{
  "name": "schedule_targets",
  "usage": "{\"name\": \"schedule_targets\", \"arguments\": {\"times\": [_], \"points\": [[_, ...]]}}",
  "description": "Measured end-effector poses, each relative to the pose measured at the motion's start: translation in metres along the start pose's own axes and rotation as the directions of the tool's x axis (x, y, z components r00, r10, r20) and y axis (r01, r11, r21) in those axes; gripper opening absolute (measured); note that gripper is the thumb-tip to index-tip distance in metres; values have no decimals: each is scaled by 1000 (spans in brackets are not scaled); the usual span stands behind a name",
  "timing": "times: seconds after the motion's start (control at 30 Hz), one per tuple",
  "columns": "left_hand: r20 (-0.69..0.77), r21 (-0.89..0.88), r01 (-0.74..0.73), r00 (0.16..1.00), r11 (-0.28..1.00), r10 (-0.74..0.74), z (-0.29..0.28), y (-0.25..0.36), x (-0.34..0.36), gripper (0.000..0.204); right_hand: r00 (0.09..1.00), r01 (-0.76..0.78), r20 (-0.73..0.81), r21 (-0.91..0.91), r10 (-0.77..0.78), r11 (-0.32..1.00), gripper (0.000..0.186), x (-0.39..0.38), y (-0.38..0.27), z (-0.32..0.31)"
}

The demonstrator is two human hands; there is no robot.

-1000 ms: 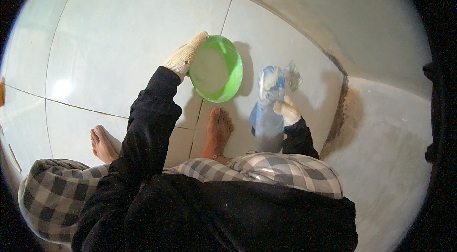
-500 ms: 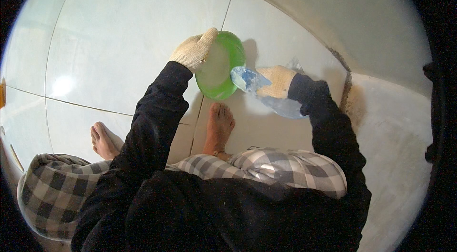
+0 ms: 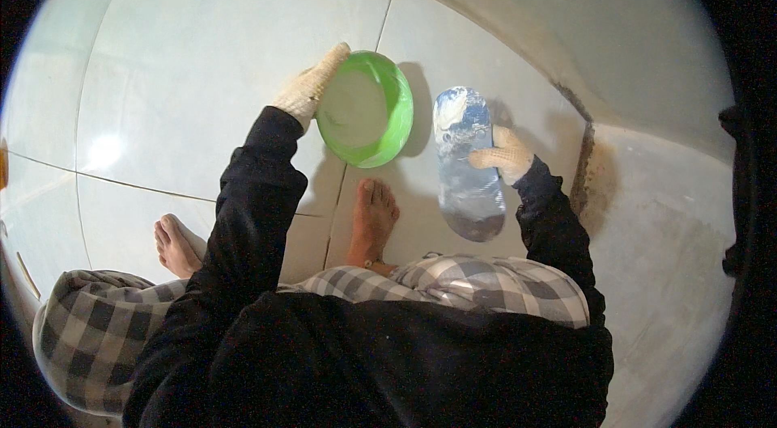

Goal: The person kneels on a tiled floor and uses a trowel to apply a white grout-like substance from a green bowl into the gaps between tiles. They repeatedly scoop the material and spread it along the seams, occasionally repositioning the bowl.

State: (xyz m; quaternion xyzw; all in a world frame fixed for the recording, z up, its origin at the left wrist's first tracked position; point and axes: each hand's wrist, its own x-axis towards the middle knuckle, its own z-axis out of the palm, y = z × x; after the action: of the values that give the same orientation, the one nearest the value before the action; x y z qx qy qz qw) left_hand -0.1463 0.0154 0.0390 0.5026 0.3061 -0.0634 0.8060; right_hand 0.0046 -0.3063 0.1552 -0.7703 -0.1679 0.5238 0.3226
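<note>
My left hand (image 3: 312, 84), in a cream knit glove, is closed on the left rim of a green plastic bowl (image 3: 392, 120) with whitish liquid or paste inside. To the right of the bowl and apart from it, my right hand (image 3: 506, 153), also gloved, grips an oblong blue and grey object (image 3: 465, 193), its top end smeared with white paste; I cannot make out exactly what it is. The bowl hangs just beyond my bare right foot (image 3: 372, 222). My other bare foot (image 3: 174, 246) rests further left on the white tiles.
A white tiled floor (image 3: 202, 64) spreads beneath me. A pale wall (image 3: 615, 40) curves along the back and right, with a dark stained corner (image 3: 587, 165) at the right. My checked trousers and dark sleeves fill the lower part of the view.
My right hand with the oblong object came up to the bowl's right edge half a second ago and has now drawn back rightward, the object turned lengthwise. The bowl shifted slightly.
</note>
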Motion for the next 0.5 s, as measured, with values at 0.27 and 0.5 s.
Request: {"name": "schedule_targets", "arguments": {"times": [0.27,0.5], "points": [[0,111,-55,998,992,55,0,-5,8,92,983,126,-108,-198,-149,972,40,11,-6,23],[147,713,-407,883,571,446,-9,-17,19,33,798,390,-118,-647,-591,655,55,12,-18,64]]}}
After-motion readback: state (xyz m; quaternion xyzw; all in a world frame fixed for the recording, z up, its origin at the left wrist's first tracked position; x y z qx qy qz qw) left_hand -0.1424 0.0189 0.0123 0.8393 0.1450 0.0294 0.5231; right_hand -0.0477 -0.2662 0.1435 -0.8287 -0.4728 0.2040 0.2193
